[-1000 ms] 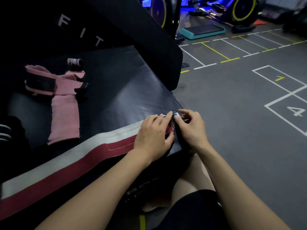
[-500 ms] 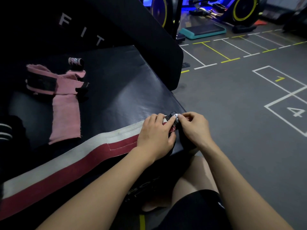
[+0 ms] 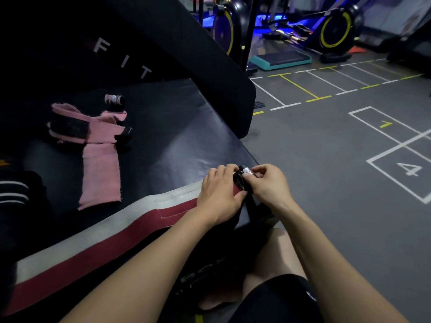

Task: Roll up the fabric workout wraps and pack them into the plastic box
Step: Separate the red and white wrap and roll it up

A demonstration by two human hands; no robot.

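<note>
My left hand and right hand both pinch the small, tightly curled end of the red-and-white wrap at the near edge of the black mat, fingers curled round a dark roll whose detail I cannot make out between my fingertips. From there the wrap runs flat toward 8 o'clock, white stripe above red, until the picture's edge cuts it off. Farther off at 10 o'clock lies a pink wrap, loosely folded with a black patch, and beyond it a small rolled wrap, too dim to read.
</note>
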